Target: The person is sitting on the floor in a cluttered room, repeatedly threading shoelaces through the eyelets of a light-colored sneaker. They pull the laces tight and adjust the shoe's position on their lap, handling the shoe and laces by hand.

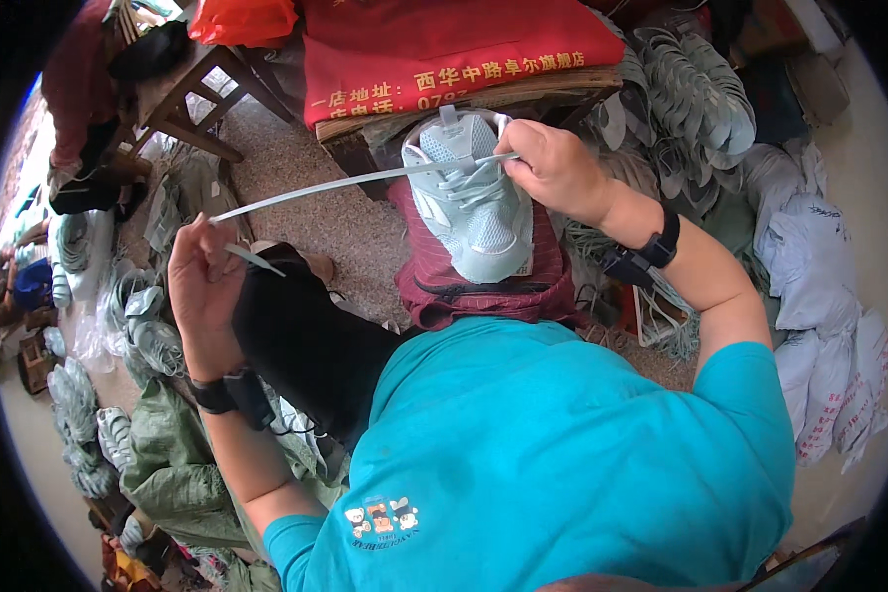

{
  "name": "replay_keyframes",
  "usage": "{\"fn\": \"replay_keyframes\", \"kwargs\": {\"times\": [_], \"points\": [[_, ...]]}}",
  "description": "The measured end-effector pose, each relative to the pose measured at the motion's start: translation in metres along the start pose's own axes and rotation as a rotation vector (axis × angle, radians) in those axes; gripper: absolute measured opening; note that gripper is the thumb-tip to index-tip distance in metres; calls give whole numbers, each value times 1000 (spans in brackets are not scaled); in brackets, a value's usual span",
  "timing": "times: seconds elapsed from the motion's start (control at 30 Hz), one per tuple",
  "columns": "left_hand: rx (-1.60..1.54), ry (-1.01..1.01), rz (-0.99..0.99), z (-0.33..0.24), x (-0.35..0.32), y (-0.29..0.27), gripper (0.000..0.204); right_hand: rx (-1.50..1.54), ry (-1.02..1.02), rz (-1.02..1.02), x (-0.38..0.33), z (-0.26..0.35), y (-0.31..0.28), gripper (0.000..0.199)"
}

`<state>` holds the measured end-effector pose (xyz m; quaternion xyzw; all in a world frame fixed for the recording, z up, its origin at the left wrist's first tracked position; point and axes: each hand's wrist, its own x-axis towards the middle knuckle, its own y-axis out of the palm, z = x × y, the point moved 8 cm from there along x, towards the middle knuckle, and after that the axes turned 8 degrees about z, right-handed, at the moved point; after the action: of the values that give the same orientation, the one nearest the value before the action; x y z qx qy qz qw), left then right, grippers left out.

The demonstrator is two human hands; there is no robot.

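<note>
A pale mint sneaker upper (pixel 474 212) rests on a maroon cloth (pixel 434 271) over my lap, its toe toward me. A flat pale shoelace (pixel 331 185) stretches from the shoe's eyelets out to the left. My left hand (pixel 205 271) pinches the lace well away from the shoe, and a short tail hangs past the fingers. Beside the shoe's upper right, my right hand (pixel 553 170) is closed, thumb and finger pinching lace close to the eyelets. Some lace rows cross the tongue in the shoe's middle.
A wooden bench (pixel 355 138) draped with a red printed cloth (pixel 454 49) stands just beyond the shoe. To its left is a wooden stool (pixel 192 104). Bundles of shoe parts (pixel 696 94) and white sacks (pixel 809 257) lie at right; green sacks (pixel 178 464) lie at left. Another person (pixel 89 109) is at far left.
</note>
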<state>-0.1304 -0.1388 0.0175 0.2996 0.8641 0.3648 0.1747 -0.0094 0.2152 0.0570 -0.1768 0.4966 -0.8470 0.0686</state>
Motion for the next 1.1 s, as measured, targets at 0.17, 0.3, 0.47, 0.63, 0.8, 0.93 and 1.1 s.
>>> {"fn": "replay_keyframes", "kwargs": {"times": [0.17, 0.3, 0.47, 0.63, 0.8, 0.93, 1.1], "points": [[-186, 56, -185, -9, -8, -42, 27, 729, 366, 123, -11, -33, 21, 6], [-299, 88, -192, -1, -3, -51, 20, 838, 385, 204, -9, -40, 19, 6], [-220, 147, -225, -27, -12, -66, 24, 288, 282, 275, -9, -49, -5, 8], [-311, 254, -403, -51, -34, -105, 26, -352, 152, -20, -25, -63, -39, 14], [-419, 456, -412, -60, -26, -106, 28, 681, 661, -158, -52, -126, -43, 18], [-285, 473, -244, -84, -26, -105, 29, 1509, 451, -464, -58, -153, -76, 21], [-6, 415, -314, -75, -9, -90, 36, 1333, 531, -973, -152, -258, -154, 22]]}}
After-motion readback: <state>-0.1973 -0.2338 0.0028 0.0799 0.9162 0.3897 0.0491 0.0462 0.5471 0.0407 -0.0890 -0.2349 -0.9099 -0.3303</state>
